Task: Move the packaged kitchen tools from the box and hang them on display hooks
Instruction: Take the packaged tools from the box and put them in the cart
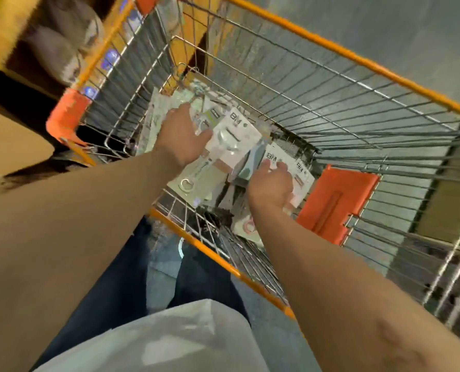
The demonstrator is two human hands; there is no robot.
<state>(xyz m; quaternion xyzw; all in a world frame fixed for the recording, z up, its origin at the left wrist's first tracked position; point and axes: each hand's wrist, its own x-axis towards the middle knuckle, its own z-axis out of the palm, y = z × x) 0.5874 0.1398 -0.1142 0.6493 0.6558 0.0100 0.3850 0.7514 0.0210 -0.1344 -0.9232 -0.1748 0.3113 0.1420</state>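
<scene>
Reaching with both hands into the wire cart [330, 53], over its near orange rim. Gripping the white BM pack [237, 135] with the left hand [182, 136]: thumb laid across the card's face, fingers curled round its far edge, about half closed. Holding that pack tilted and raised off the basket floor, toward the cart's near-left corner. Grasping the two BM packs [301, 171] with the right hand [273, 185], just right of the white one: fingers bent over the upper edges and touching the card faces, palm down; fingertips blurred, so not telling how tight.

Counting two hands in the basket, both clasping packs. Counting five carded packs sharp enough to tell apart: one white in the left hand; one green ring pack [188, 181] under the left wrist, touching the white one; two under the right hand; one pink ring pack [247, 224] below the right wrist, against the near rim. Leaving uncounted a blurred heap of clear packs [156, 116] in the left corner, beyond the left hand's fingers. Noting one orange flap [333, 202] on the wire wall just right of the right hand and apart from it; one orange corner bumper [68, 114] capping the near-left corner of the rim; one cardboard box [11, 146] lying outside the cart, off its left side.
</scene>
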